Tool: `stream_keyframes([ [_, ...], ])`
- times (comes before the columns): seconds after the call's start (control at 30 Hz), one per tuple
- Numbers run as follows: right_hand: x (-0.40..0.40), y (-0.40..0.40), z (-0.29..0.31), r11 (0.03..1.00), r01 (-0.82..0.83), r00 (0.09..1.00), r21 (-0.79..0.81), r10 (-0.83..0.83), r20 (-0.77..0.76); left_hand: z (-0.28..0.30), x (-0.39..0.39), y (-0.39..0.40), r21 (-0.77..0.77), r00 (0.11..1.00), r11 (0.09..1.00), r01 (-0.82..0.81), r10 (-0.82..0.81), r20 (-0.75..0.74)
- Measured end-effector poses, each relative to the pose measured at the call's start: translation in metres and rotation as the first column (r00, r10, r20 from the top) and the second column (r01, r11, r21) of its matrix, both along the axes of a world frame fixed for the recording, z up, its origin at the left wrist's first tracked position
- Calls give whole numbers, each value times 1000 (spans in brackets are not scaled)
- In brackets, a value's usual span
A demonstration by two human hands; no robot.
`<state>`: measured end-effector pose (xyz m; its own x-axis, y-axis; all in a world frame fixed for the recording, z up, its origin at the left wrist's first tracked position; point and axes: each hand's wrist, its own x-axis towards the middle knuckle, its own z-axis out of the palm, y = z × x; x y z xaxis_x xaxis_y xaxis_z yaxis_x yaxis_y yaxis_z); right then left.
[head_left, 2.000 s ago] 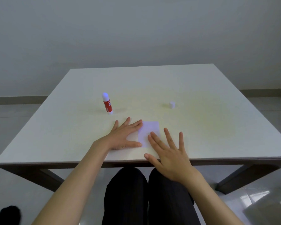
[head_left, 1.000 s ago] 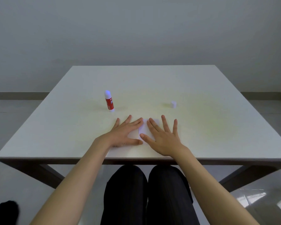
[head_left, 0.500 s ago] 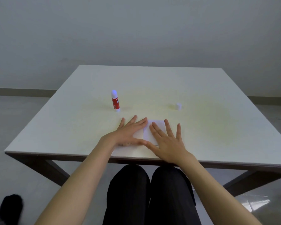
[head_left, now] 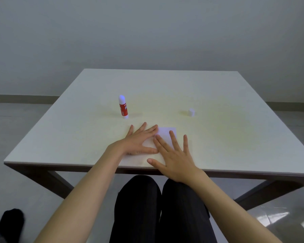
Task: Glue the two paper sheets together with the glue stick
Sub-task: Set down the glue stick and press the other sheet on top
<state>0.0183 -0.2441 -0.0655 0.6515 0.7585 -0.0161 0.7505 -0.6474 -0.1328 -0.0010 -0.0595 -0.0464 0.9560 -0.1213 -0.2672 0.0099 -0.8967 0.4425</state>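
A small white paper (head_left: pixel 165 134) lies flat near the front edge of the white table (head_left: pixel 218 137); I cannot tell two sheets apart in it. My left hand (head_left: pixel 139 141) rests flat with spread fingers on the paper's left side. My right hand (head_left: pixel 174 155) lies flat with spread fingers over its near right part, palm close to the table edge. A red glue stick (head_left: pixel 123 107) stands upright and uncapped behind my left hand. Its white cap (head_left: pixel 191 112) sits apart on the right.
The table's front edge (head_left: pixel 77 163) runs just under my wrists. My dark-trousered legs (head_left: pixel 158 207) are below it. A grey wall rises behind the table.
My right hand has slid back toward me over the paper, uncovering more of its far part. My left hand has stayed pressed in place. The view has shifted slightly.
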Motion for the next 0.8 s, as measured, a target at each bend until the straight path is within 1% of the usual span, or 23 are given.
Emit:
stream_keyframes([
  [0.1, 7, -1, 2, 1000, 7, 999, -18, -8, -35, 2, -1, -1, -1, 1000, 1000, -2, 2, -10],
  [0.17, 17, -2, 3, 998, 65, 996, -16, -66, -55, 4, -1, -1, 19, 1000, 1000, 3, -2, -17],
  [0.23, 26, -3, 3, 993, 114, 992, -37, -115, -49, 6, -2, -3, 23, 1000, 1000, 0, 1, -16],
  [0.33, 27, 0, 0, 990, 138, 990, -29, -139, -29, 9, -3, -4, 31, 1000, 1000, 5, -4, -21],
  [0.47, 20, 2, -7, 992, 122, 993, 41, -122, -1, 9, -3, -3, 42, 1000, 999, 10, -9, -29],
  [0.57, 20, -4, -11, 991, 122, 992, 54, -123, 17, 8, -3, -3, 44, 1000, 999, 10, -8, -29],
  [0.7, 29, 0, -11, 984, 179, 984, 21, -179, 1, 7, -4, -4, 9, 1000, 1000, -11, 11, -16],
  [0.8, 36, 4, -10, 968, 248, 969, 27, -248, 7, 7, -3, -4, 21, 1000, 1000, -10, 10, -18],
])
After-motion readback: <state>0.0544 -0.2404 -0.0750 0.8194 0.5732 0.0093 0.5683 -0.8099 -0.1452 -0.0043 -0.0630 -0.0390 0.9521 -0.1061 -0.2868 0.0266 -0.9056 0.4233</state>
